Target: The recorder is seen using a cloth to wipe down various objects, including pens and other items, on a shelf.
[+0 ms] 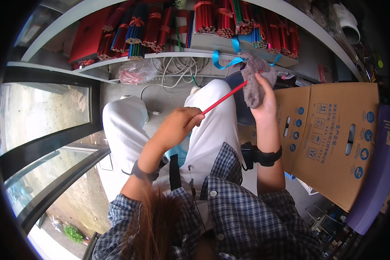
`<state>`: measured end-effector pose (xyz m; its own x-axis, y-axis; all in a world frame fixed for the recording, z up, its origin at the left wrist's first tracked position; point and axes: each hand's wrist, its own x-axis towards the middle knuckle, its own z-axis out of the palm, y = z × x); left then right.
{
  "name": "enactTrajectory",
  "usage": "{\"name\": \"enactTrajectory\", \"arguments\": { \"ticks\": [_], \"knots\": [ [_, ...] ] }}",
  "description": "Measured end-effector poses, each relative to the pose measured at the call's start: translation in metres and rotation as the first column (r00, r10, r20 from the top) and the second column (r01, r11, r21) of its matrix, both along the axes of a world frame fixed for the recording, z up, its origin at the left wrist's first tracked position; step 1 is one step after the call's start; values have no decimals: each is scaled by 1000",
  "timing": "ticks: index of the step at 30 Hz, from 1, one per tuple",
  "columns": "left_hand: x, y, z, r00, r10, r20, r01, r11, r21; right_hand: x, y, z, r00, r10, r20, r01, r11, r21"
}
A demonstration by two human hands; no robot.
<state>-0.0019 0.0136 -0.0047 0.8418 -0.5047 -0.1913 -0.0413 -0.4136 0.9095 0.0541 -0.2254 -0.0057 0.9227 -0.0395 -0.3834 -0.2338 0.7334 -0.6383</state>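
Observation:
My left hand (184, 125) grips the near end of a thin red stick (223, 99) above my white-trousered knees. The stick slants up and right, and its far end meets a fuzzy grey plush piece (254, 92). My right hand (267, 103) holds this plush from its right side, the thumb lying along it and the other fingers mostly hidden behind. A small pink-red spot shows near the thumb tip. From around the top of the plush, a bright blue ribbon (219, 65) loops out toward the shelf; where it is fastened is hidden.
Tied bundles of red sticks (205, 18) and blue sticks (137, 27) fill a white shelf (169, 56) ahead. Pale cables (178, 70) and a plastic bag (138, 72) lie below. A large printed cardboard box (331, 130) stands right; a glass door (45, 113) is left.

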Motion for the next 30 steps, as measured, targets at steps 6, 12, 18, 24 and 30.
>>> {"name": "enactTrajectory", "arguments": {
  "ticks": [6,12,18,24,30],
  "knots": [
    [-4,2,-7,981,38,-188,-74,980,-184,15,-37,-5,983,-173,57,170,984,56],
    [2,11,-13,880,-60,-471,-202,851,-485,-2,-24,-1,997,-78,10,77,997,26],
    [0,1,-24,840,-73,-537,-267,807,-527,-46,63,-2,962,242,-127,-231,968,97],
    [-4,0,-22,780,-39,-625,-369,778,-508,-47,76,10,881,434,-188,-419,901,117],
    [-1,5,-12,823,-136,-552,-246,789,-562,-20,57,5,990,124,-65,-122,992,35]
  ]
}}
